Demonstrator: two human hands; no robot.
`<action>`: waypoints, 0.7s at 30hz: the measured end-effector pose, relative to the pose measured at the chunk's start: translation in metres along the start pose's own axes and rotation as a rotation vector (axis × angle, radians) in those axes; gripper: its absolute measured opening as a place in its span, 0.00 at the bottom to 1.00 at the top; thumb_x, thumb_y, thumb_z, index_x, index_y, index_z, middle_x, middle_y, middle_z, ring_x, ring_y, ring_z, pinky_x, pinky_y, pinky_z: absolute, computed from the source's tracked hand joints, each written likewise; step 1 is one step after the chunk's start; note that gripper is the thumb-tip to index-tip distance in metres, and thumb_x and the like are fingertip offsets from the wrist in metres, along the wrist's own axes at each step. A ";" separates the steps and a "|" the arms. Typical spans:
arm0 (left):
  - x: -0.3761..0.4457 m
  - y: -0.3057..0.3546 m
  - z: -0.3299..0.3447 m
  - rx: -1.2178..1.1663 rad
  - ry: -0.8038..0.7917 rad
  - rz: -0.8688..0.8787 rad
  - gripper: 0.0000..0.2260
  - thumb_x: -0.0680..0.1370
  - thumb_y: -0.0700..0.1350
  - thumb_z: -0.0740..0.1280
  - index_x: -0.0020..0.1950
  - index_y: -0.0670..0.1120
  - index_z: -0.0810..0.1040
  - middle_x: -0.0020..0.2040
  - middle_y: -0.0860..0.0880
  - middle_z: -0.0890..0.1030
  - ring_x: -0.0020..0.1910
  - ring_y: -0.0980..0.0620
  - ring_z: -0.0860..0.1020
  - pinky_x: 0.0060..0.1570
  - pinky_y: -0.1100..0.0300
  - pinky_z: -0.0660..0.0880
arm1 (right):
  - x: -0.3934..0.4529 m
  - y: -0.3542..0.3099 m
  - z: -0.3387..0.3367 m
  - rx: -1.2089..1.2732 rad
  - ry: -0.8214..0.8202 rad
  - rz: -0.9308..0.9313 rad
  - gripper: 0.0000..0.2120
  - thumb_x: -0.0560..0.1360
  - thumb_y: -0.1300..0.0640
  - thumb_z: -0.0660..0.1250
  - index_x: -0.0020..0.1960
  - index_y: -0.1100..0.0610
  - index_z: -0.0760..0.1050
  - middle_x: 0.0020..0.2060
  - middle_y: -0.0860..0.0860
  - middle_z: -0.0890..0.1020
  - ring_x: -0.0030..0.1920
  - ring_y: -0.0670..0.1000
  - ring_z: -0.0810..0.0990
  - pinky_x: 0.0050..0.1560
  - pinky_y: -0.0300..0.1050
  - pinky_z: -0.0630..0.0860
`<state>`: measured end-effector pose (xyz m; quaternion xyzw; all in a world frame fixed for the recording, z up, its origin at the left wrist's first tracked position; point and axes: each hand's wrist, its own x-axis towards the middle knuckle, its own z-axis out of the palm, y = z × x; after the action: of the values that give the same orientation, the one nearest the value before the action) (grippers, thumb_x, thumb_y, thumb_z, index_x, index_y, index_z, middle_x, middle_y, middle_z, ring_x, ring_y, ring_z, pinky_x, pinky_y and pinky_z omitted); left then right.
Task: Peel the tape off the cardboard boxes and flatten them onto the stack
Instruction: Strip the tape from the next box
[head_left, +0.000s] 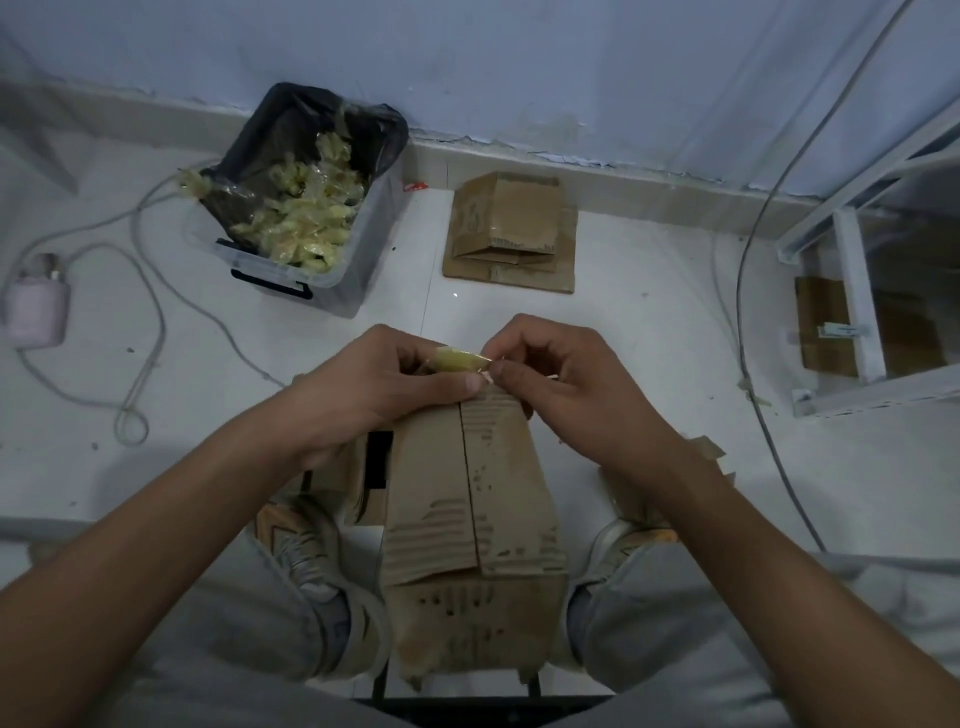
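A worn brown cardboard box (470, 509) stands between my knees, its top flaps meeting along a centre seam. My left hand (387, 387) grips the far top edge of the box, thumb pressed on the flap. My right hand (558, 374) pinches a crumpled strip of yellowish tape (460, 359) at that far edge, between thumb and forefinger. The tape strip spans the gap between both hands. On the floor ahead lies the stack of flattened cardboard (511, 234) against the wall.
A clear plastic bin (332, 260) lined with a black bag holds several wads of peeled tape, at the left of the stack. White cables (150, 312) and a pink charger (36, 312) lie left. A white metal rack (857, 291) stands right. Cardboard scraps (706, 449) sit near my right arm.
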<state>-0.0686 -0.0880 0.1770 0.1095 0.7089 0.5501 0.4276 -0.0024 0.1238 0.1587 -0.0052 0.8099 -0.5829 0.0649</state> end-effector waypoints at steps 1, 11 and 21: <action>0.000 -0.001 0.001 -0.023 0.022 0.011 0.12 0.75 0.51 0.73 0.53 0.46 0.88 0.49 0.44 0.88 0.48 0.49 0.85 0.44 0.63 0.80 | -0.001 0.000 -0.001 -0.006 0.023 -0.001 0.06 0.81 0.65 0.69 0.49 0.56 0.83 0.35 0.54 0.81 0.37 0.55 0.81 0.39 0.48 0.80; 0.002 0.002 -0.010 0.064 0.065 0.045 0.13 0.76 0.55 0.71 0.52 0.48 0.88 0.50 0.46 0.87 0.53 0.44 0.85 0.57 0.51 0.80 | -0.003 0.004 0.006 -0.098 0.111 0.003 0.08 0.79 0.65 0.71 0.50 0.55 0.86 0.34 0.44 0.81 0.31 0.44 0.78 0.36 0.36 0.75; 0.001 -0.001 -0.002 0.251 0.150 0.175 0.10 0.69 0.51 0.79 0.46 0.49 0.85 0.42 0.49 0.85 0.42 0.48 0.83 0.45 0.52 0.82 | -0.002 0.000 0.008 -0.111 0.025 0.035 0.07 0.79 0.64 0.69 0.50 0.54 0.84 0.33 0.46 0.80 0.32 0.48 0.78 0.34 0.43 0.74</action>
<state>-0.0703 -0.0887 0.1752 0.1819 0.7896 0.4993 0.3068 0.0003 0.1165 0.1562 0.0125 0.8417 -0.5359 0.0648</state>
